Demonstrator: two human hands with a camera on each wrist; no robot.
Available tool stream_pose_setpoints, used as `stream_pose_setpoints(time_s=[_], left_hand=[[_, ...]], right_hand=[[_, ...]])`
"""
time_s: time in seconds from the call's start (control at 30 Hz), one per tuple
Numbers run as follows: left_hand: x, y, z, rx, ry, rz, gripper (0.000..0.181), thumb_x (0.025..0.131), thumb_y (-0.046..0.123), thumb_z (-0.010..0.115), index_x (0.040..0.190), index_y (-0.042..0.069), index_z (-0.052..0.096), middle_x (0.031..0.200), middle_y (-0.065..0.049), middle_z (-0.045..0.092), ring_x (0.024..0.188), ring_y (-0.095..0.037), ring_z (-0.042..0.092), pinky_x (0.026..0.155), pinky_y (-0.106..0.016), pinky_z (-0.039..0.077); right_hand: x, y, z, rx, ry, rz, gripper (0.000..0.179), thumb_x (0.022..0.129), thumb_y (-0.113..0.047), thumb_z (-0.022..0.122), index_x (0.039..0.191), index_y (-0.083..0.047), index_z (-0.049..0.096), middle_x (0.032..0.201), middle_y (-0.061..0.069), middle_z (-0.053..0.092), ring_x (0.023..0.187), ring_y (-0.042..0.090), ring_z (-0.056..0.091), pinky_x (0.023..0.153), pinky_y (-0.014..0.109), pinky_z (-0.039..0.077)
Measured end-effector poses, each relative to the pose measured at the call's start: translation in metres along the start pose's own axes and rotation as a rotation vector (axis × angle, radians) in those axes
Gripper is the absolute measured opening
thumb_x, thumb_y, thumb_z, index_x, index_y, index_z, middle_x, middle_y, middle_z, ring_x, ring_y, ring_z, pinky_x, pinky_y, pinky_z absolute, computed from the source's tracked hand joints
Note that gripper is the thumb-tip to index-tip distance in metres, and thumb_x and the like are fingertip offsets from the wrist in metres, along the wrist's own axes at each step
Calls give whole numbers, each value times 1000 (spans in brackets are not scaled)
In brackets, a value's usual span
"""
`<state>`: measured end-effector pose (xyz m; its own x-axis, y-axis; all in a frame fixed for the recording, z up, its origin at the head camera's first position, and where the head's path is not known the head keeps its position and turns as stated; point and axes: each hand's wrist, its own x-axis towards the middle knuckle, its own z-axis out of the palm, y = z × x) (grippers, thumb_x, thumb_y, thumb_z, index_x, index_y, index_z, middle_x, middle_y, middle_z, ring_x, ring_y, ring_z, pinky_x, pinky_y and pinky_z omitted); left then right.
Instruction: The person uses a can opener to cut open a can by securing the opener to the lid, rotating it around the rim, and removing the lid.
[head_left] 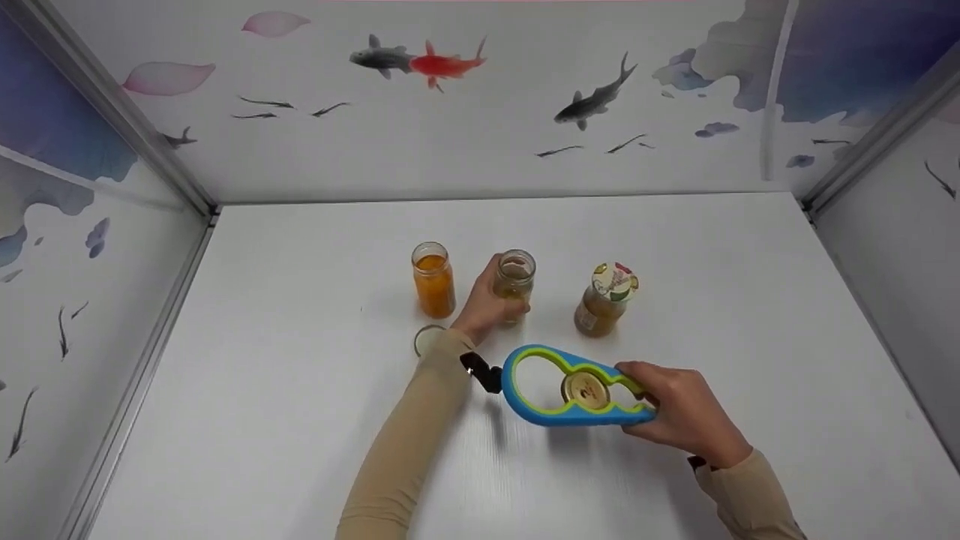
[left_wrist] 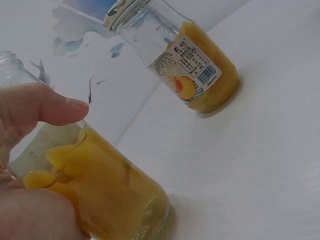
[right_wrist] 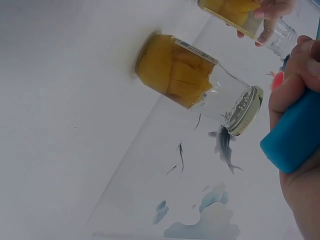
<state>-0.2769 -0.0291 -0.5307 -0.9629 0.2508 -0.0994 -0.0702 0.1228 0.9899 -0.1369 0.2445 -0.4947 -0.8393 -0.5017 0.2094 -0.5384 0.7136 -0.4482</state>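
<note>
My left hand grips an uncapped glass jar that stands on the table, with its thumb and fingers around the side. Yellow fruit pieces show in that jar in the left wrist view. In my right hand is the narrow end of a blue jar opener with a green inner edge, held above the table. A gold lid appears within the opener's middle opening; whether it is wedged there or lies beneath, I cannot tell. A capped jar of yellow fruit stands beyond the opener.
Left of my left hand stands an uncapped jar with orange contents. A round lid lies in front of it, partly covered by my left wrist. White panels painted with fish border the table at the back and sides.
</note>
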Motion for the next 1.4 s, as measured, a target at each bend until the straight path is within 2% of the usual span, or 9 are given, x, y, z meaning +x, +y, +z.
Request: stream_pose_setpoints(time_s=[0.37,0.63,0.9,1.07,1.2,1.4], left_hand=[[10,-5,6,-54,33,9,70,69,-7,71,130,20,47,128,1,55,122,-22,45,109,-49,25],[15,-5,4,3,25,4,69,76,4,76,135,22,44,134,0,51,128,-22,40,111,-49,23],[13,-5,-1,54,29,12,90,77,8,79,147,31,27,148,-4,38,135,-27,34,111,-52,22],[11,7,-4,41,34,82,95,77,6,79,148,29,21,152,-5,32,138,-32,31,111,-54,23],[8,21,-8,8,0,154,96,78,4,79,150,25,18,153,-2,30,140,-28,26,111,-53,23],[-2,40,-18,9,16,200,96,79,10,79,151,24,17,156,-4,22,143,-24,21,111,-50,25]], right_hand=[[-4,3,-1,11,1,22,60,59,-18,91,111,-6,65,94,4,71,67,5,55,58,28,53],[-5,2,-1,0,2,36,60,59,-19,91,111,-5,65,94,4,71,68,6,57,60,26,53],[-7,2,2,2,0,42,61,58,-16,91,112,-4,65,97,4,71,72,6,58,63,27,54],[-8,2,3,9,-12,63,59,60,-16,90,112,-5,65,96,4,70,70,6,57,61,25,53],[-8,3,3,3,-12,76,60,60,-16,91,112,-5,65,97,3,70,72,7,58,63,27,54],[-8,3,5,-47,-6,64,62,58,-18,92,113,-6,65,96,3,71,70,5,57,62,27,54]])
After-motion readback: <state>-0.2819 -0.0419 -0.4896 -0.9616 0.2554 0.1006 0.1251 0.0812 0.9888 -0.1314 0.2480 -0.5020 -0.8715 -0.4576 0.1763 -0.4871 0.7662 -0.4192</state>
